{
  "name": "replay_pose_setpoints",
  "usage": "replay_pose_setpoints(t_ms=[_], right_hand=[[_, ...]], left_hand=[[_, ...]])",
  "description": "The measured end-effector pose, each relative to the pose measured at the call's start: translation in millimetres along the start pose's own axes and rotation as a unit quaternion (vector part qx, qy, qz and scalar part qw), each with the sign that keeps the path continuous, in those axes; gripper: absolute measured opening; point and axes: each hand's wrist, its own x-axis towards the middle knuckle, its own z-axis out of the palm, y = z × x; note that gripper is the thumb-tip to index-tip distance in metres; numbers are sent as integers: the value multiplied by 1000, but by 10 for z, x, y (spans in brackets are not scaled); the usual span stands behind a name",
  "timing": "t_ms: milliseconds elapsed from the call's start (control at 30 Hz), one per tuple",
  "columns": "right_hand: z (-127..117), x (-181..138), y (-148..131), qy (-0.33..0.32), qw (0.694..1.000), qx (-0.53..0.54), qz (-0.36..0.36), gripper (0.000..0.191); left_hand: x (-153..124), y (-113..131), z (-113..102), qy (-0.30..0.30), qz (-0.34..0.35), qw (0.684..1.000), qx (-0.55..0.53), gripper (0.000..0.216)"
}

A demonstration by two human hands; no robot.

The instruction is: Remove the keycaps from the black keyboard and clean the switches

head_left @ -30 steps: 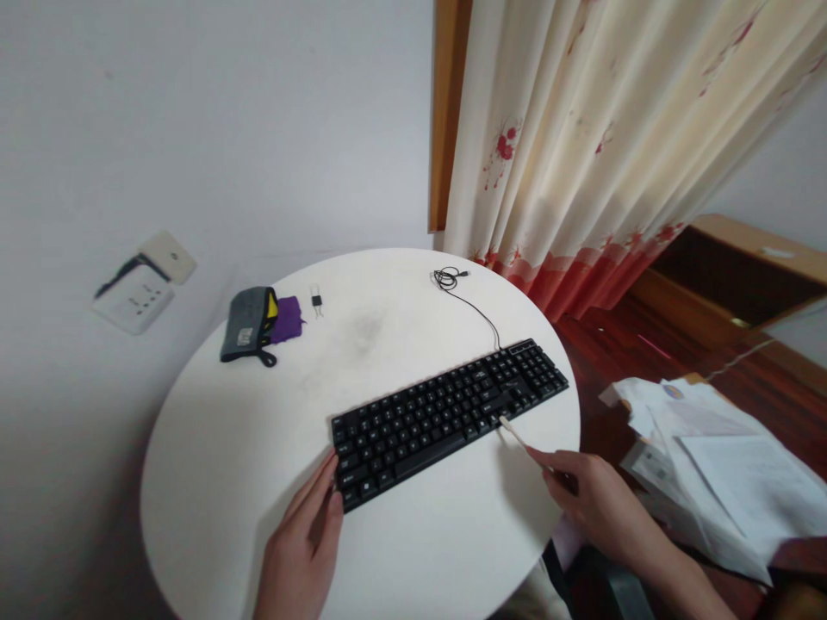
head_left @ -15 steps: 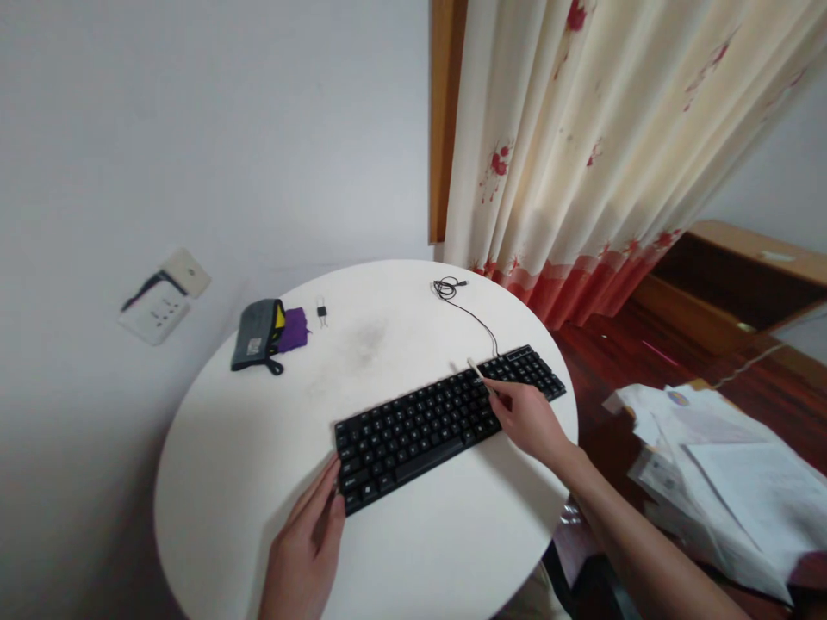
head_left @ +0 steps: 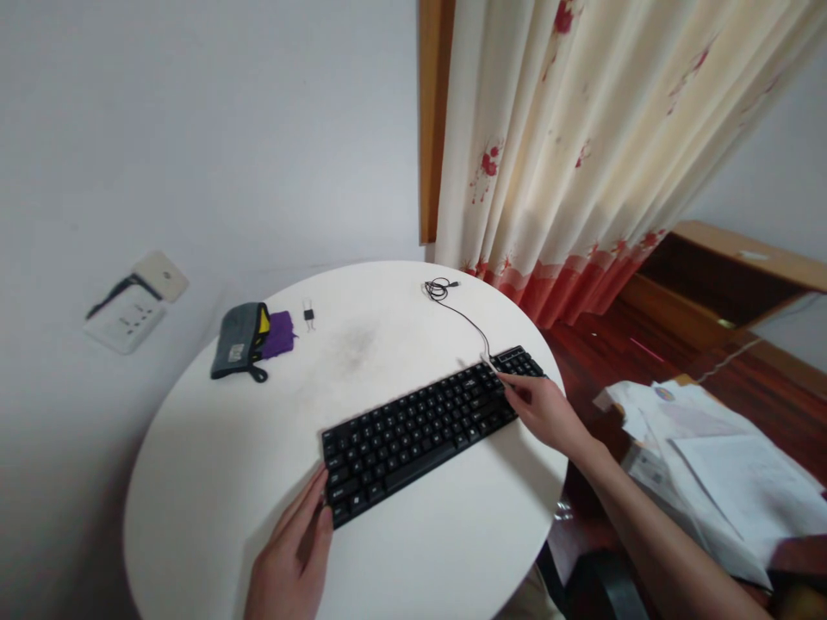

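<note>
A black keyboard (head_left: 413, 435) lies at a slant on the round white table (head_left: 213, 482). My left hand (head_left: 290, 551) grips its near left end, fingers and thumb pressed against the edge. Over the keys toward the right end, my right hand (head_left: 543, 412) is closed in a pinch on a slim white stick (head_left: 490, 365), perhaps a cotton swab. The stick's far end points at the back row of keys, and whether it touches them I cannot tell. From the keyboard's back edge a black cable (head_left: 475, 327) runs to a loose coil with a plug.
A grey pouch (head_left: 236, 340) with a purple cloth (head_left: 278, 334) poking out lies at the table's back left. Beside it is a black binder clip (head_left: 308, 315). Papers (head_left: 730, 465) are piled at the right, and a floral curtain (head_left: 549, 155) hangs behind.
The whole view has shifted a little to the left. My right hand has moved slightly rightward along the keyboard with the white stick. My left hand keeps its grip on the keyboard's end.
</note>
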Motion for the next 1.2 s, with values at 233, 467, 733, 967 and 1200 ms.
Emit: replay_pose_setpoints(t_ms=[233,467,733,967,1200], right_hand=[[119,-42,-31,-60,998,-28,-15,44],[-111,-717,64,-105,993,33,41,43],[-513,-791,19,-110,990,70,55,44],[-79,41,52,-8,1000,19,-10,44],[64,83,115,-38,999,-13,0,44]], left_hand=[[4,21,0,-4,-4,1000,-2,49],[9,40,4,-2,1,1000,6,50],[9,3,9,-3,13,1000,12,51],[14,8,16,-6,11,1000,-5,50],[25,-8,14,1,11,1000,-6,49]])
